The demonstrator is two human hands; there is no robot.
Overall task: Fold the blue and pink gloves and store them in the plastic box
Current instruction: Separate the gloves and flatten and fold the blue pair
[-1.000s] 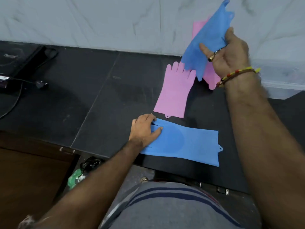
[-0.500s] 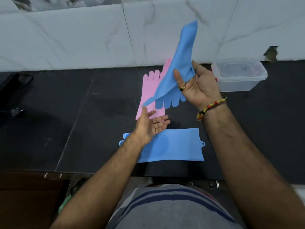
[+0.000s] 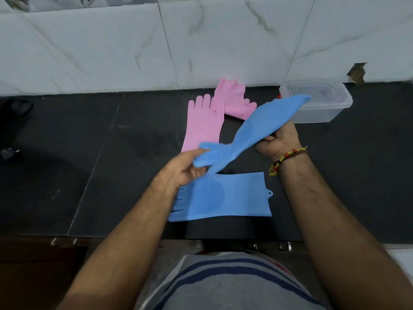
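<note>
Bench (image 3: 89, 175): dark stone slabs, backed by a pale tiled wall (image 3: 111, 52). All four gloves and the box were seen on or above it.

Box (image 3: 317, 104): clear plastic, at the far right of the bench against the wall. No lid was made out; whether anything lay inside could not be told.

Flat blue glove (image 3: 225, 195): laid on the near part of the bench, long axis left to right, fingers to the left, cuff with its hanging tab to the right. Not yet folded.

Held blue glove (image 3: 257, 130): raised above the bench, stretched between both hands. Long axis ran diagonally, cuff up toward the box at far right, fingers down toward near left. Bristled palm side was turned toward the camera.

Pink glove (image 3: 203, 126): flat, long axis near to far, fingers toward the wall. Second pink glove (image 3: 232, 99): beside it, rumpled against the wall, fingers toward the right.

Left hand (image 3: 181, 168): closed on the finger end of the held glove. Right hand (image 3: 279, 139): gripped the same glove from beneath, near the middle of it.

Step judged: pairing of the blue gloves, before folding; nothing stored yet. Next move judged to call for the held glove to be turned level, aligned fingers-left over the flat one, and lowered squarely so the edges match.
</note>
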